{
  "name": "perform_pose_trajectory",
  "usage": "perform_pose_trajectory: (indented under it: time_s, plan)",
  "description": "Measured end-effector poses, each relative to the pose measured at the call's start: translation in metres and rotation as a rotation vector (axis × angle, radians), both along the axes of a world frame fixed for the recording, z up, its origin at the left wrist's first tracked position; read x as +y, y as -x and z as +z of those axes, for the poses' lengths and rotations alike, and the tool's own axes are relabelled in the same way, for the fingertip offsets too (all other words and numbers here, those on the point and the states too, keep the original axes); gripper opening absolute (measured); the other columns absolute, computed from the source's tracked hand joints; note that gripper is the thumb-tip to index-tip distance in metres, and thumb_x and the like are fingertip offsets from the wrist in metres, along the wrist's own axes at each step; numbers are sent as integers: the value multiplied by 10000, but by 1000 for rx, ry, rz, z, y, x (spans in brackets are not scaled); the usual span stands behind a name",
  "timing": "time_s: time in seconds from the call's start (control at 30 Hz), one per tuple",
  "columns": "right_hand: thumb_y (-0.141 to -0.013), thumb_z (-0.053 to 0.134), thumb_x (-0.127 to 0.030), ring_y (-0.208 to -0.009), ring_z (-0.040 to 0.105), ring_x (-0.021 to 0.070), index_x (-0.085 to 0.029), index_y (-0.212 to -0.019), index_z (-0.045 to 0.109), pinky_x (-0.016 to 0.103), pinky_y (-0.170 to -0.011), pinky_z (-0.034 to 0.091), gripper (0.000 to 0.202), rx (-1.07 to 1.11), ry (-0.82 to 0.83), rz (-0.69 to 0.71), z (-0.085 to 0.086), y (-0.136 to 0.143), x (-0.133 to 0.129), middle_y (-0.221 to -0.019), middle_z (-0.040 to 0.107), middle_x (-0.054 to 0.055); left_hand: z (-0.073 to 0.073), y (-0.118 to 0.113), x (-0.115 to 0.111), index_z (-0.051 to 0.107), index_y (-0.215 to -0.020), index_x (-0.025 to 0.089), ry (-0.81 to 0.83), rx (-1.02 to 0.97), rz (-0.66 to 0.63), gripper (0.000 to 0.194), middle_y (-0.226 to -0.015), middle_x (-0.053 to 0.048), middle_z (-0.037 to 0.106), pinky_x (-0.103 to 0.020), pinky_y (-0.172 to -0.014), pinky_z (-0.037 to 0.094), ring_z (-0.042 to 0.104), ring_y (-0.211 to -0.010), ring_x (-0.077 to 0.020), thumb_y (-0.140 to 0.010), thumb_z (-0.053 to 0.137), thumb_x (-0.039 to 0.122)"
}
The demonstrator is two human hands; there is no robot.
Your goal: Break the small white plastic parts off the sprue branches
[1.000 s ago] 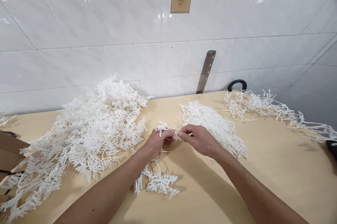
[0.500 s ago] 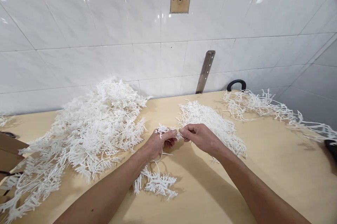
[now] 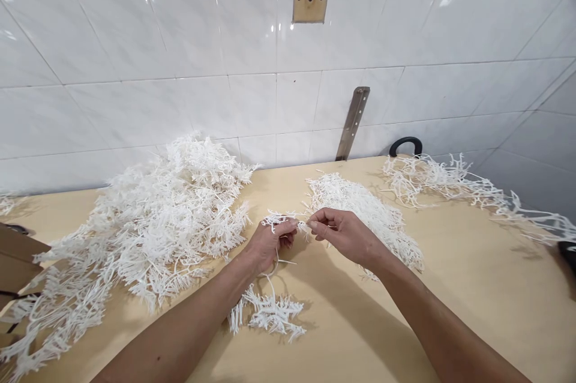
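Note:
My left hand [image 3: 269,243] pinches a white branched plastic piece [image 3: 275,219] between thumb and fingers, above the middle of the table. A thin strand hangs from it towards a white frond [image 3: 274,313] lying on the table below. Just right of it, my right hand [image 3: 337,230] is closed, thumb against fingertips, near the tip of the held piece; whatever is between those fingers is too small to make out. Behind the right hand lies a pile of small white pieces [image 3: 360,200].
A large heap of white fronds [image 3: 166,215] covers the table's left side. White stripped strands [image 3: 450,179] lie at the right, by a black curved handle [image 3: 405,144]. A metal bracket [image 3: 353,123] stands against the tiled wall. A cardboard box [image 3: 18,257] is at the left edge.
My left hand has shifted slightly left with the white piece. A small gap has opened between the two hands' fingertips.

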State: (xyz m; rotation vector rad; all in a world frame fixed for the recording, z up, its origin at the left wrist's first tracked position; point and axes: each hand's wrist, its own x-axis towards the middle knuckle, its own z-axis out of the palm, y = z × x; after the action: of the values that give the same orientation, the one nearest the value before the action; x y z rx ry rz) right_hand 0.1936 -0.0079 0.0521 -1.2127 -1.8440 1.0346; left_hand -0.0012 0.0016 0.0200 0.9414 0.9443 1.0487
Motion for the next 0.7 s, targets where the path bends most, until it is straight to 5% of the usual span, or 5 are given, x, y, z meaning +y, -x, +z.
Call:
perform_pose_trajectory:
  time_s: [0.37,0.7]
  plan:
    - [-874,611,-321,-777,642,169,-207,-884,659,307,-697,550,124,-100,-320,-144,-15,17,-5,-880,691,36,1,-3,-3,588,-563,151,8,-29,92,362,-552,0,540,-263,-554,351,460,-526,-108,-616,826,417]
    - [-885,549,-244,-721,637,149,-199,-831,629,285,-658,561,106,-95,-469,-225,-15,18,-3,-876,674,46,2,-4,-4,612,-629,146,34,-66,20,375,-597,2,554,-258,-550,333,472,-536,-105,-587,855,429]
